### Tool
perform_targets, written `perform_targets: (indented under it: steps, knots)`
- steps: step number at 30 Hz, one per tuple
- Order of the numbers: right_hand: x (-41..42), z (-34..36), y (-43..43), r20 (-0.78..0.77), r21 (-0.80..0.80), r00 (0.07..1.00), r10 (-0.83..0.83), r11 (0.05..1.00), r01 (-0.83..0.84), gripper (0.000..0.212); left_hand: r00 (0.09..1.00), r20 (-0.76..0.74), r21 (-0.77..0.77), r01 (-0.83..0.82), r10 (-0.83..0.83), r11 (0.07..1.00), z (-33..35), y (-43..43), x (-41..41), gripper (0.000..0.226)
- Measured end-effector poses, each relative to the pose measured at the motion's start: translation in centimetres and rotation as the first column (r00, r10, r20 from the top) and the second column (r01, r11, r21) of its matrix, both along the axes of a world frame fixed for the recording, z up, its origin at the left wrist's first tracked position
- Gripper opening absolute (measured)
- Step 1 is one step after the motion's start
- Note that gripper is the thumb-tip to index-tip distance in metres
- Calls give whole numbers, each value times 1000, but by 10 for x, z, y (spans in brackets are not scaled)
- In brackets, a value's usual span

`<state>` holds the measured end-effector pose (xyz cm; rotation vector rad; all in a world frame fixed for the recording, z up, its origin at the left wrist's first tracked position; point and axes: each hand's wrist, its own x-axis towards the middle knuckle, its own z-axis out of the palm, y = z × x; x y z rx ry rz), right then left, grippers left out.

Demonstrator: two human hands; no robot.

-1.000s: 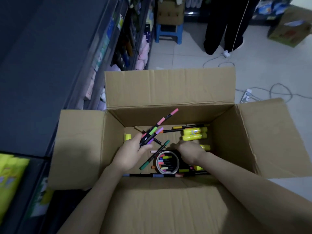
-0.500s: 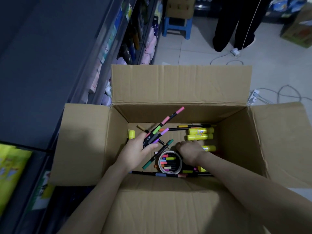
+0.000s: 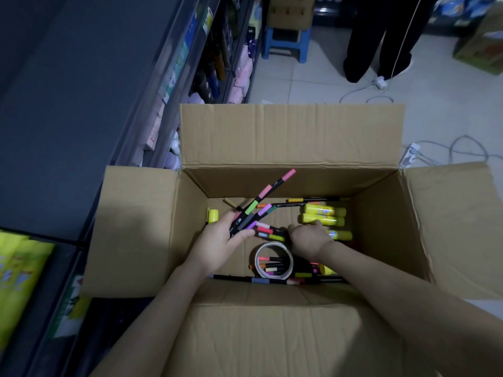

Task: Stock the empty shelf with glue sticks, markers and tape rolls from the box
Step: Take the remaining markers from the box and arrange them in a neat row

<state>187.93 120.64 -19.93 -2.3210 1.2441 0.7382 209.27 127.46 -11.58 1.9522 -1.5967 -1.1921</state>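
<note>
**Markers being gathered from the box, none shelved yet**

The step in hand looks like collecting markers. Both hands are down inside the open box (image 3: 285, 140), close together but not touching. The left hand (image 3: 220, 243), toward the box's left wall, grips a bundle of markers (image 3: 253, 213) that fans upward toward the far wall, with pink, green and purple caps showing. The right hand (image 3: 307, 239), near the middle of the box floor, has its fingers curled on the ends of a few more markers (image 3: 269, 233), which point across toward the left hand. The thumb is hidden, so how firm that pinch is cannot be told.

On the box floor, a tape roll (image 3: 274, 261) lies flat by the near wall with loose markers (image 3: 272, 280) under and beside it. Yellow glue sticks (image 3: 324, 216) lie toward the far right corner. The dark shelf (image 3: 68, 91) stands just left of the box, and no stock from the box is visible on it.

As a judgement, the next move calls for passing the right hand's markers into the left hand's bundle. The fan should be squared up first so that nothing slips out. After that, the full handful has to be lifted over the left flap to the shelf. Most of the task remains.
</note>
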Motion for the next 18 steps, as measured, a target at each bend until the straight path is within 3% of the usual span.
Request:
perform_targets:
  steps: [7, 14, 18]
  knots:
    - [5, 34, -4, 243, 97, 955, -167, 984, 147, 19, 998, 50, -31, 40, -39, 999, 8, -3, -1, 28]
    - [11, 74, 2, 507, 207, 803, -315, 948, 241, 2, 998, 69, -112, 14, -7, 994, 38, -7, 3, 22]
    - [11, 96, 11, 608, 247, 670, -425, 904, 350, 14, 998, 47, -175, -34, 43, 984, 58, -7, 3, 16]
